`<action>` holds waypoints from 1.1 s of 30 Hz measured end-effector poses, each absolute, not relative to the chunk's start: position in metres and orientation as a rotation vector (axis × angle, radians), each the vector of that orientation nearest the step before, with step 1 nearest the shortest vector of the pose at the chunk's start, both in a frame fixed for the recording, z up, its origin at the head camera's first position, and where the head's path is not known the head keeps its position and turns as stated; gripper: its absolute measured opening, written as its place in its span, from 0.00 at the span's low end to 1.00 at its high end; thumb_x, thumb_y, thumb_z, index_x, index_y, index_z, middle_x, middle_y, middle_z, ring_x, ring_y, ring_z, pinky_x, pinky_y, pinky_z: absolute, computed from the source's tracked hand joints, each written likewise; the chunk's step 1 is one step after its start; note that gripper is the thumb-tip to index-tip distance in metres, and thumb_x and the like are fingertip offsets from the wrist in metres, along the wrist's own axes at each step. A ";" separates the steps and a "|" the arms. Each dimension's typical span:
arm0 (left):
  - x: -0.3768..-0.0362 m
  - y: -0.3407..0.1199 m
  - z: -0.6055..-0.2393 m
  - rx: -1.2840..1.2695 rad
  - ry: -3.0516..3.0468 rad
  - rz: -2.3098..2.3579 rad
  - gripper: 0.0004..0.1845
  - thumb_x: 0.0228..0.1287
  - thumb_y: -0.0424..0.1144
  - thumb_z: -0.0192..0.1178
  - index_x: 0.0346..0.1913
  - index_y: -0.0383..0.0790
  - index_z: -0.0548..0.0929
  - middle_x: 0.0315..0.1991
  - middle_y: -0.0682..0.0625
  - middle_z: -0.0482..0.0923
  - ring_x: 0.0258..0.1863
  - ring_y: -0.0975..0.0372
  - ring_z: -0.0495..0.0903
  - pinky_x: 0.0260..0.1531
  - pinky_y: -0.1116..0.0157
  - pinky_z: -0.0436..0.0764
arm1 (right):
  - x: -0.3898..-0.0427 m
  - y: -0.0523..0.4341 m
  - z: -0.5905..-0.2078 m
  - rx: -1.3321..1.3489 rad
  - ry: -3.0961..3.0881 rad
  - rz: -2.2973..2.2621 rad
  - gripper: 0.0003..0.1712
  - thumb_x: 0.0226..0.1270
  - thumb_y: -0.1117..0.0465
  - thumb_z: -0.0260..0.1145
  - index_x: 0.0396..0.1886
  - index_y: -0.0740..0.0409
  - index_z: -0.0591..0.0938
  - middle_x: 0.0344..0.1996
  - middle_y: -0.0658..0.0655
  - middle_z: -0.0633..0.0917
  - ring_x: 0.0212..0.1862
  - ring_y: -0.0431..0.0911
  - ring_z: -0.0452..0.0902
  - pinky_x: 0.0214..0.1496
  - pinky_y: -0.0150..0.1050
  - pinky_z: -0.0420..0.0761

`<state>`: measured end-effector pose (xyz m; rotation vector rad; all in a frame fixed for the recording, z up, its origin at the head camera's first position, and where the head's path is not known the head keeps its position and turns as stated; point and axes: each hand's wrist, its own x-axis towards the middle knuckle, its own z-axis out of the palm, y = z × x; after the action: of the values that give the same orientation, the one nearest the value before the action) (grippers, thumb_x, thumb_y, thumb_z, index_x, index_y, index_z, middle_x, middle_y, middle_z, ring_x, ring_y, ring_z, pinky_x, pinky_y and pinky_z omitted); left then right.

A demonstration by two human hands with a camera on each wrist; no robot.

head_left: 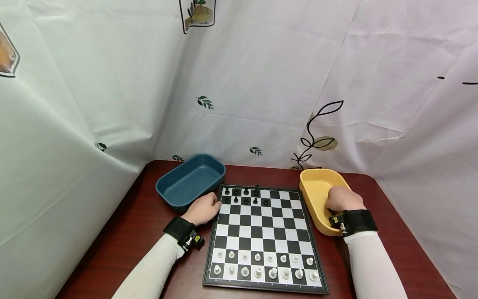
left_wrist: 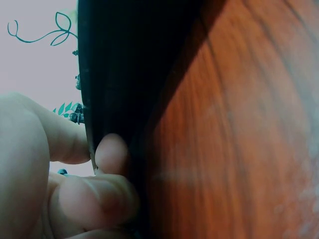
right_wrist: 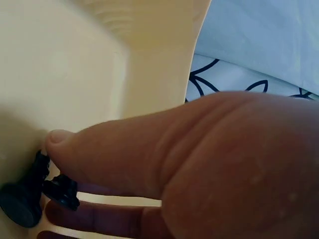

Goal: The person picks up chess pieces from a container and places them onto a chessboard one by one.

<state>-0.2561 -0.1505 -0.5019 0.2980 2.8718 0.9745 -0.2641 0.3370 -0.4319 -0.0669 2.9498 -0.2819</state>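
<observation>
A black-and-white chessboard (head_left: 261,232) lies on the table. My left hand (head_left: 203,208) is at its far left side, fingers curled about the board's dark edge (left_wrist: 119,59). My right hand (head_left: 342,199) reaches into the yellow tub (head_left: 311,187). In the right wrist view, its thumb and fingers close around a small black chess piece (right_wrist: 62,191). Another black chess piece (right_wrist: 22,204) with a round base lies against the thumb tip; whether it is also gripped is unclear. Several black chess pieces (head_left: 245,201) stand at the board's far left, and white chess pieces (head_left: 257,272) fill the two near rows.
A blue tub (head_left: 190,182) stands at the back left, just behind my left hand. The dark red wooden table (head_left: 123,249) meets white patterned cloth (head_left: 242,83) at the back and sides.
</observation>
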 end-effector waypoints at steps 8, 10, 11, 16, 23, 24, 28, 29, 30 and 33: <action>-0.254 -0.149 -0.499 0.281 2.871 0.981 0.12 0.85 0.43 0.58 0.39 0.43 0.77 0.21 0.49 0.75 0.13 0.57 0.75 0.18 0.59 0.72 | -0.265 0.336 -0.430 -0.126 3.012 -0.394 0.17 0.54 0.66 0.66 0.13 0.47 0.71 0.13 0.46 0.70 0.19 0.45 0.69 0.22 0.40 0.65; -0.254 -0.149 -0.499 0.276 2.872 0.978 0.12 0.85 0.43 0.58 0.39 0.43 0.77 0.21 0.49 0.75 0.13 0.57 0.75 0.18 0.59 0.72 | -0.267 0.336 -0.430 -0.136 3.029 -0.408 0.18 0.54 0.66 0.64 0.12 0.46 0.69 0.12 0.44 0.65 0.17 0.43 0.64 0.22 0.38 0.61; -0.254 -0.149 -0.498 0.273 2.872 0.975 0.12 0.85 0.43 0.58 0.39 0.43 0.77 0.21 0.48 0.75 0.12 0.57 0.75 0.18 0.59 0.73 | -0.268 0.336 -0.430 -0.138 3.035 -0.410 0.18 0.55 0.66 0.64 0.12 0.46 0.69 0.12 0.44 0.64 0.17 0.43 0.63 0.22 0.38 0.59; -0.253 -0.148 -0.497 0.268 2.870 0.965 0.12 0.85 0.43 0.58 0.39 0.43 0.77 0.21 0.48 0.75 0.13 0.57 0.75 0.18 0.59 0.72 | -0.270 0.336 -0.428 -0.155 3.087 -0.379 0.07 0.66 0.62 0.70 0.28 0.59 0.85 0.24 0.54 0.84 0.28 0.51 0.78 0.28 0.48 0.76; -0.253 -0.148 -0.498 0.276 2.870 0.967 0.12 0.85 0.44 0.58 0.38 0.43 0.77 0.22 0.48 0.75 0.13 0.57 0.75 0.19 0.59 0.73 | -0.273 0.336 -0.427 -0.209 3.163 -0.383 0.10 0.71 0.58 0.74 0.45 0.60 0.91 0.40 0.62 0.92 0.42 0.61 0.87 0.41 0.62 0.85; -0.253 -0.148 -0.498 0.277 2.872 0.965 0.12 0.85 0.44 0.58 0.38 0.44 0.77 0.22 0.48 0.75 0.13 0.57 0.75 0.19 0.59 0.73 | -0.273 0.335 -0.428 -0.215 3.178 -0.388 0.10 0.71 0.58 0.74 0.44 0.59 0.91 0.39 0.60 0.92 0.42 0.60 0.87 0.42 0.62 0.85; -0.254 -0.149 -0.498 0.280 2.872 0.962 0.12 0.85 0.44 0.58 0.38 0.44 0.76 0.22 0.49 0.75 0.13 0.57 0.76 0.19 0.59 0.73 | -0.273 0.332 -0.428 -0.244 3.232 -0.414 0.09 0.72 0.57 0.75 0.43 0.58 0.92 0.38 0.58 0.92 0.41 0.60 0.88 0.40 0.62 0.85; -0.254 -0.149 -0.499 0.282 2.871 0.965 0.12 0.85 0.44 0.58 0.38 0.44 0.77 0.22 0.49 0.75 0.13 0.57 0.76 0.19 0.59 0.73 | -0.273 0.331 -0.427 -0.249 3.243 -0.419 0.09 0.72 0.57 0.75 0.44 0.58 0.92 0.38 0.59 0.92 0.41 0.60 0.88 0.39 0.62 0.85; -0.254 -0.149 -0.499 0.284 2.870 0.968 0.12 0.85 0.44 0.58 0.38 0.44 0.77 0.22 0.49 0.75 0.13 0.57 0.76 0.19 0.59 0.73 | -0.273 0.330 -0.427 -0.251 3.255 -0.422 0.09 0.73 0.57 0.75 0.44 0.58 0.92 0.38 0.59 0.92 0.40 0.60 0.88 0.39 0.62 0.85; -0.254 -0.150 -0.499 0.286 2.868 0.969 0.12 0.85 0.44 0.58 0.38 0.43 0.77 0.22 0.49 0.75 0.13 0.57 0.76 0.19 0.59 0.73 | -0.272 0.328 -0.425 -0.250 3.287 -0.435 0.10 0.73 0.57 0.76 0.46 0.59 0.92 0.39 0.60 0.92 0.39 0.61 0.88 0.36 0.62 0.84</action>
<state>-0.2545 -0.1496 -0.4992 0.2861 2.8679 0.9695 -0.2722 0.3276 -0.4246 -0.2504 3.2872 -0.4349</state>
